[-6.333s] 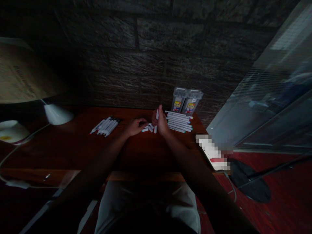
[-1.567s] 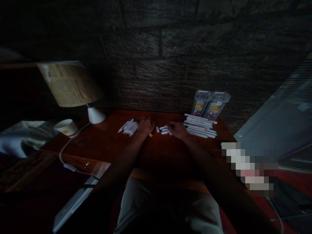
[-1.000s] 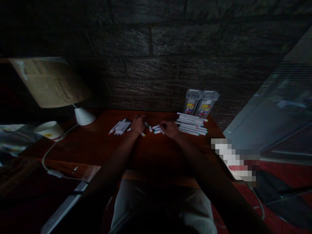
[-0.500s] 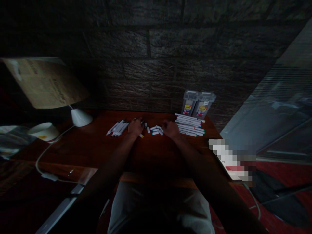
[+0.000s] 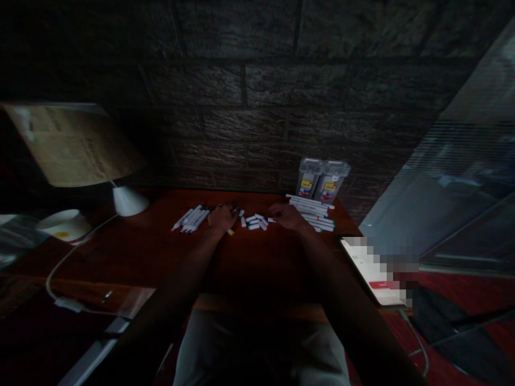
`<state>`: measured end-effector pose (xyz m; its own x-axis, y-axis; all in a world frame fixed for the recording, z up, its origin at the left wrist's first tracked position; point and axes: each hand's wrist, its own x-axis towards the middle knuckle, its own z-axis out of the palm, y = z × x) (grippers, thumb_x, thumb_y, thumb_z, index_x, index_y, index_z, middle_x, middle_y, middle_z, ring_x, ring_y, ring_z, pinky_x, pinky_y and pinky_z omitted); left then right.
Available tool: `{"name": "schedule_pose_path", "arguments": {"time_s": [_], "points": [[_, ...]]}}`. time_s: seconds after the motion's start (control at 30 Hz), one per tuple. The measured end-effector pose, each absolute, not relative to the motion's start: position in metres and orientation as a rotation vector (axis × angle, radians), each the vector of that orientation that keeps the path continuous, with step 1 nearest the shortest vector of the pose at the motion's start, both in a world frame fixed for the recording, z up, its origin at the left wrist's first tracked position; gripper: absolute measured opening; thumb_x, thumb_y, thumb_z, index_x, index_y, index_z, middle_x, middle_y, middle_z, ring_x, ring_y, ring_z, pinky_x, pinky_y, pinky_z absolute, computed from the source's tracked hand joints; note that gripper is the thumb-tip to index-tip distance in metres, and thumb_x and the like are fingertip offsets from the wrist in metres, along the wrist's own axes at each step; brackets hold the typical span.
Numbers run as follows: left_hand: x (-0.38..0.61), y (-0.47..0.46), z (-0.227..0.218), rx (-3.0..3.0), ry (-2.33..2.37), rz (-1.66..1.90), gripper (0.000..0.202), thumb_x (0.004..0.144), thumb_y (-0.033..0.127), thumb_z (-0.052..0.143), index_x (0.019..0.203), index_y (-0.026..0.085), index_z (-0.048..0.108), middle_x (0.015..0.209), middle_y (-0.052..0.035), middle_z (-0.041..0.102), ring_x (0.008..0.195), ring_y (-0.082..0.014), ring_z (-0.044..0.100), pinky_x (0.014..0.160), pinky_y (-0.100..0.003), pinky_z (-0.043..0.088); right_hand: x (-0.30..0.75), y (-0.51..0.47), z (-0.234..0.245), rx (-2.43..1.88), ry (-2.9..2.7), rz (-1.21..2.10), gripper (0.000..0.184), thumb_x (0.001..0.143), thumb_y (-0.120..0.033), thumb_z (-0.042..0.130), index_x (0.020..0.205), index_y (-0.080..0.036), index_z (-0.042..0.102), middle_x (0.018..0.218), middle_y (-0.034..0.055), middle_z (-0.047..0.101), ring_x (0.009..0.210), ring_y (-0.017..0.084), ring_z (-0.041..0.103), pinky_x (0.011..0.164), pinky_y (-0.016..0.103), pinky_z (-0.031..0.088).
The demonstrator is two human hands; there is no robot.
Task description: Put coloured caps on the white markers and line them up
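Observation:
My left hand (image 5: 220, 218) rests on the red-brown table (image 5: 161, 252) with its fingers curled; what they hold is too dark to make out. A yellow-tipped cap (image 5: 230, 232) lies at its near side. My right hand (image 5: 286, 216) is closed, and a white marker end (image 5: 271, 220) sticks out of it to the left. Several loose marker caps (image 5: 253, 221) lie between the hands. A bunch of white markers with dark tips (image 5: 191, 219) lies left of my left hand. A row of capped white markers (image 5: 316, 212) lies right of my right hand.
Two clear plastic marker cases (image 5: 322, 179) lean on the dark brick wall. A lamp with a paper shade (image 5: 72, 145) and white base (image 5: 129, 201) stands at the left, its cable (image 5: 60, 268) trailing forward, beside a white bowl (image 5: 64, 225). A white flat object (image 5: 370, 268) lies at the table's right edge.
My right hand has put down the marker it held upright, reached to the right row and drawn back closed. My left hand went to the left bunch and stays beside it.

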<state>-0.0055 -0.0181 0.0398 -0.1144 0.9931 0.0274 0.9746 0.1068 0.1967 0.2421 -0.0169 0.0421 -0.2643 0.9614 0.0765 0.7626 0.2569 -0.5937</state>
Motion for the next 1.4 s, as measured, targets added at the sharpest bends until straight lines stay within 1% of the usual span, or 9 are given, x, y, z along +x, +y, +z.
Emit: {"name": "schedule_pose_path", "arguments": {"time_s": [0.07, 0.17, 0.3, 0.4, 0.57, 0.8, 1.07, 1.3, 1.4], "points": [[-0.003, -0.019, 0.041, 2.029, 2.231, 0.258, 0.038, 0.099, 0.048, 0.051, 0.119, 0.025, 0.074, 0.124, -0.0123, 0.075, 0.12, -0.0321, 0.069, 0.096, -0.04, 0.056, 0.239, -0.017, 0.039, -1.523, -2.137, 0.628, 0.031, 0.081, -0.007, 0.069, 0.109, -0.018, 0.077, 0.111, 0.005, 0.08, 0.102, 0.019, 0.076, 0.091, 0.026, 0.057], [0.001, -0.022, 0.041, 2.076, 2.183, 0.283, 0.041, 0.1, 0.051, 0.049, 0.119, 0.026, 0.074, 0.125, -0.0108, 0.075, 0.12, -0.0313, 0.069, 0.096, -0.039, 0.056, 0.23, -0.018, 0.034, -1.485, -2.159, 0.587, 0.03, 0.083, -0.004, 0.064, 0.104, -0.018, 0.078, 0.107, 0.0044, 0.081, 0.102, 0.019, 0.076, 0.094, 0.027, 0.056], [0.007, -0.023, 0.04, 2.126, 2.131, 0.302, 0.042, 0.102, 0.053, 0.046, 0.122, 0.028, 0.073, 0.126, -0.0087, 0.075, 0.12, -0.0297, 0.069, 0.095, -0.036, 0.056, 0.22, -0.021, 0.035, -1.493, -2.136, 0.523, 0.034, 0.087, -0.001, 0.058, 0.108, -0.018, 0.078, 0.115, 0.0052, 0.08, 0.11, 0.017, 0.074, 0.103, 0.027, 0.053], [0.009, -0.023, 0.038, 2.151, 2.084, 0.325, 0.041, 0.104, 0.05, 0.045, 0.125, 0.028, 0.072, 0.128, -0.0077, 0.075, 0.119, -0.0278, 0.07, 0.094, -0.034, 0.055, 0.221, -0.022, 0.041, -1.535, -2.089, 0.461, 0.032, 0.095, -0.007, 0.054, 0.112, -0.018, 0.078, 0.119, 0.0063, 0.079, 0.112, 0.019, 0.074, 0.104, 0.028, 0.052], [0.01, -0.022, 0.037, 2.195, 2.035, 0.404, 0.042, 0.108, 0.048, 0.039, 0.125, 0.025, 0.069, 0.123, -0.0096, 0.077, 0.116, -0.0266, 0.072, 0.092, -0.031, 0.053, 0.225, -0.024, 0.046, -1.659, -1.972, 0.403, 0.033, 0.103, -0.017, 0.048, 0.125, -0.018, 0.073, 0.116, 0.0067, 0.08, 0.104, 0.018, 0.076, 0.096, 0.027, 0.054], [0.013, -0.023, 0.037, 2.223, 1.922, 0.503, 0.035, 0.11, 0.04, 0.038, 0.127, 0.022, 0.064, 0.125, -0.0095, 0.075, 0.117, -0.0239, 0.071, 0.096, -0.029, 0.049, 0.213, -0.032, 0.042, -1.559, -2.21, 0.454, 0.023, 0.098, -0.022, 0.061, 0.115, -0.021, 0.076, 0.117, 0.0046, 0.08, 0.111, 0.018, 0.074, 0.097, 0.024, 0.051], [0.013, -0.026, 0.04, 2.261, 1.829, 0.409, 0.033, 0.108, 0.042, 0.043, 0.122, 0.022, 0.064, 0.121, -0.0087, 0.076, 0.113, -0.0236, 0.072, 0.094, -0.029, 0.05, 0.21, -0.034, 0.041, -1.5, -2.251, 0.464, 0.021, 0.098, -0.021, 0.06, 0.109, -0.02, 0.077, 0.113, 0.0033, 0.08, 0.107, 0.015, 0.074, 0.095, 0.021, 0.05], [0.011, -0.024, 0.037, 2.311, 1.789, 0.402, 0.031, 0.108, 0.04, 0.043, 0.121, 0.023, 0.065, 0.121, -0.0083, 0.076, 0.114, -0.0235, 0.072, 0.094, -0.029, 0.051, 0.208, -0.035, 0.041, -1.534, -2.226, 0.457, 0.024, 0.099, -0.023, 0.058, 0.113, -0.02, 0.077, 0.113, 0.0046, 0.081, 0.105, 0.017, 0.075, 0.095, 0.023, 0.051], [0.011, -0.024, 0.037, 2.322, 1.789, 0.396, 0.031, 0.107, 0.041, 0.044, 0.121, 0.023, 0.065, 0.119, -0.0082, 0.077, 0.113, -0.0241, 0.072, 0.093, -0.029, 0.051, 0.208, -0.036, 0.042, -1.587, -2.209, 0.405, 0.029, 0.099, -0.017, 0.053, 0.116, -0.02, 0.077, 0.115, 0.0059, 0.08, 0.108, 0.018, 0.075, 0.098, 0.024, 0.051]]}}
